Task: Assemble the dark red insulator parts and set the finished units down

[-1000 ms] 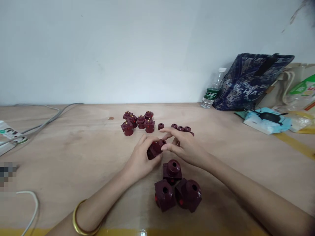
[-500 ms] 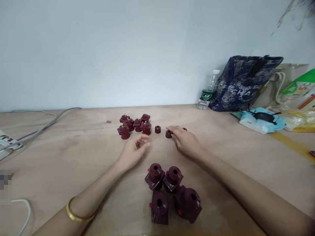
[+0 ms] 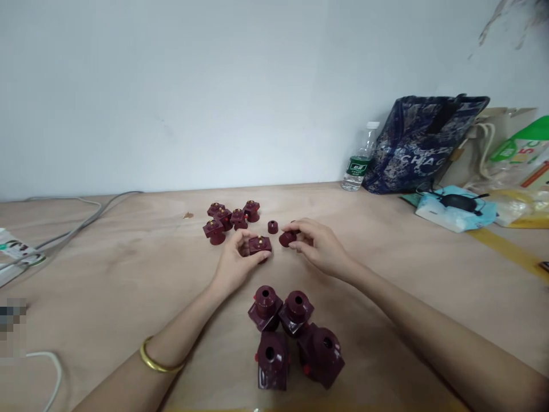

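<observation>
My left hand (image 3: pixel 235 262) is closed around a maroon square-topped part (image 3: pixel 259 245) with small brass-coloured metal on its upper face. Just to the right, the fingers of my right hand (image 3: pixel 321 245) pinch a maroon round cap (image 3: pixel 286 239), which is tilted. The two pieces are apart. Between and behind them stands another small maroon cap (image 3: pixel 273 227) with a hole in its top. Farther left is a cluster of several square-topped parts (image 3: pixel 214 230). Closer to me, several maroon assemblies (image 3: pixel 265 309) stand together, hole-topped round ends up and red bits at their sides.
At the back right a water bottle (image 3: pixel 358 160) stands against a dark blue patterned bag (image 3: pixel 422 149). A tissue pack (image 3: pixel 446 217) with a black object on it lies before the bag. Grey cables (image 3: pixel 86 220) run along the left of the wooden table (image 3: pixel 128 263).
My left hand has taken one square-topped part from the far cluster and brought it nearer. My right hand has gripped a cap and tilted it, moving slightly left.
</observation>
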{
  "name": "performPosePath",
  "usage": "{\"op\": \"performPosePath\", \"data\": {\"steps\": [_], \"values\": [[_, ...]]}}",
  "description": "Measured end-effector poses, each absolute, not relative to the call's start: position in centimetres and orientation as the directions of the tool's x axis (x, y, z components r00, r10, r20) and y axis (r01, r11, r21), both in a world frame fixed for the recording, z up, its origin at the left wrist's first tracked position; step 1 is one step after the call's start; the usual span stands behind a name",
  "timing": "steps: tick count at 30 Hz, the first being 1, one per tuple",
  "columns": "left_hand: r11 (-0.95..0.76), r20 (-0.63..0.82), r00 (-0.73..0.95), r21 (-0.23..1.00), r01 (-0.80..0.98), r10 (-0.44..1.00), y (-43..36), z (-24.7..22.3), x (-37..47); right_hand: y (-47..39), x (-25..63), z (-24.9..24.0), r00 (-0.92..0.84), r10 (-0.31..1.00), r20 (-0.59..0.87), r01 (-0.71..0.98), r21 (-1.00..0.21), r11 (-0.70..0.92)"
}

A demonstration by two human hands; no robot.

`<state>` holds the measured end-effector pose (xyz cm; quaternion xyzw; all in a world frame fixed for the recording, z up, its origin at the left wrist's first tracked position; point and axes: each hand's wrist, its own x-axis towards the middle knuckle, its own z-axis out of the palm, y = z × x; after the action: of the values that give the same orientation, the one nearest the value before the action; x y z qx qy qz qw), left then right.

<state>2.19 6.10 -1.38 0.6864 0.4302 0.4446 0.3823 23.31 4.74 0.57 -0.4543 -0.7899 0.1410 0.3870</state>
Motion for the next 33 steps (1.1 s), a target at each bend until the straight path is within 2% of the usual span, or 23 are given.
{"op": "performPosePath", "data": {"steps": [3,7,11,18,22,27,33], "values": [[-0.461,0.395,0.244,0.805,0.373,0.886,6.1,-1.3,2.2,3.8,22.4,1.4,-0.280,0.795,0.537,0.488,-0.634,0.600],[-0.654,0.561,0.338,0.619,0.434,0.756,6.0,-1.3,2.1,3.2,21.8,1.5,-0.348,0.754,0.557,0.471,-0.591,0.655],[-0.717,0.607,0.392,0.508,0.477,0.691,5.7,-1.1,2.1,3.3,21.9,1.0,-0.344,0.776,0.528,0.502,-0.596,0.627],[-0.761,0.629,0.477,0.312,0.569,0.614,5.5,-0.7,2.0,3.5,21.9,0.3,-0.206,0.867,0.453,0.617,-0.628,0.474],[-0.754,0.586,0.513,0.291,0.589,0.627,5.4,-0.6,2.2,3.4,22.0,0.8,-0.211,0.892,0.401,0.729,-0.543,0.417],[-0.742,0.593,0.491,0.304,0.598,0.639,5.2,-0.4,2.3,3.1,22.0,1.6,-0.375,0.810,0.451,0.575,-0.572,0.585],[-0.740,0.569,0.519,0.266,0.617,0.637,5.1,-0.3,2.3,3.0,21.6,1.5,-0.297,0.847,0.441,0.599,-0.604,0.525]]}}
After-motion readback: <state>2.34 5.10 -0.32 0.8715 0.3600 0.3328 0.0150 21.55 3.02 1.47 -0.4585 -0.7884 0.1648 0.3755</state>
